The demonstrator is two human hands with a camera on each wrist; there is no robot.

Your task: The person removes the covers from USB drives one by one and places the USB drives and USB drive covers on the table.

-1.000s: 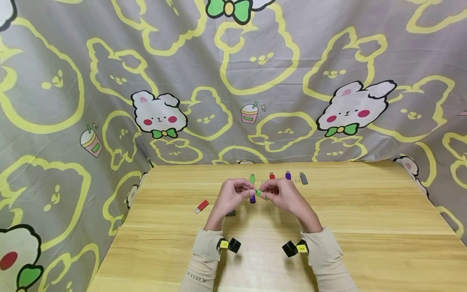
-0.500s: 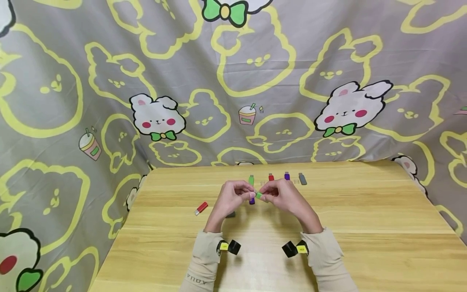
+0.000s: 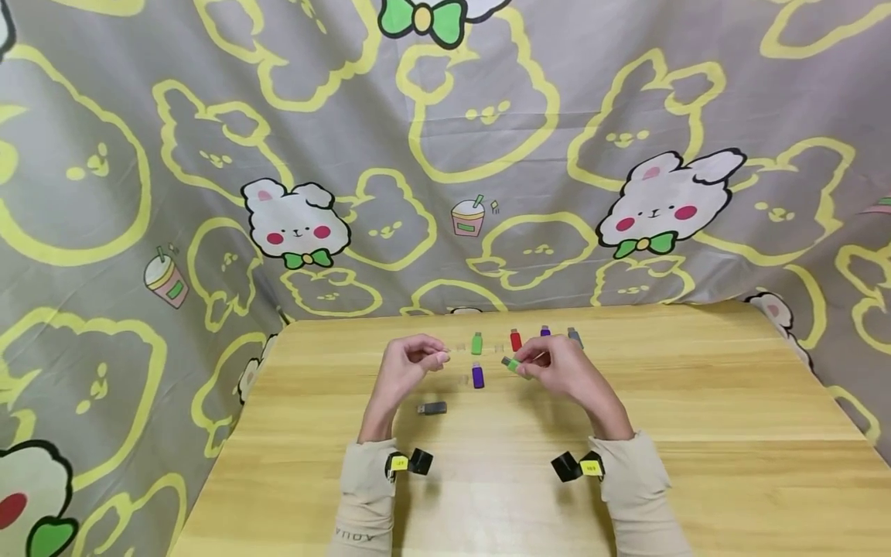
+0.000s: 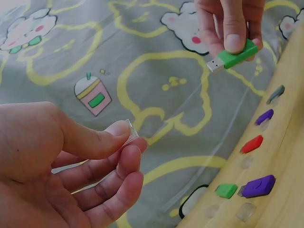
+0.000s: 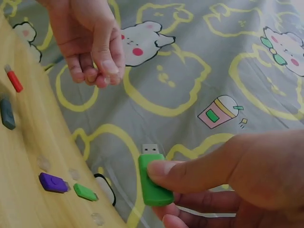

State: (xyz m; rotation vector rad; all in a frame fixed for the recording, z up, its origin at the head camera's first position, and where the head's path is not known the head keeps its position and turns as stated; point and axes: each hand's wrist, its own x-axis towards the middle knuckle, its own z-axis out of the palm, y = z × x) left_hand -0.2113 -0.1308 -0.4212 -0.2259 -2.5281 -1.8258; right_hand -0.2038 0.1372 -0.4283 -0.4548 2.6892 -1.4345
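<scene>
Moved since the earlier frame: both hands. The left hand (image 3: 407, 365) had drawn off to the left of the near purple stick (image 3: 478, 376), landmark for this entry; the right hand (image 3: 562, 367) had drawn off to its right. In the earlier frame the two met over that stick and partly hid it; now it lay in full view.

Held, right: one green stick (image 5: 153, 191), pinched between thumb and fingers, raised above the table (image 3: 696, 480), to the right of the landmark and slightly beyond; metal connector (image 5: 150, 148) bare, pointed toward the left hand.

Held, left: one small clear piece (image 4: 131, 135), pinched between thumb and finger, left of the landmark, well apart from the green stick. Reading: likely that stick's cap; the uncapping appeared complete.

Newly uncovered: one dark grey stick (image 3: 431, 408), left of the landmark and nearer the person; one loose clear piece (image 3: 465, 379), just beside the landmark's left edge; one second green stick (image 3: 476, 343), just beyond it, now whole.

Newly screened in the head view: one red stick (image 5: 14, 80), farther left of the landmark, visible from the right wrist.

Unmoved: one far red stick (image 3: 516, 340), beyond the landmark and to its right.
</scene>
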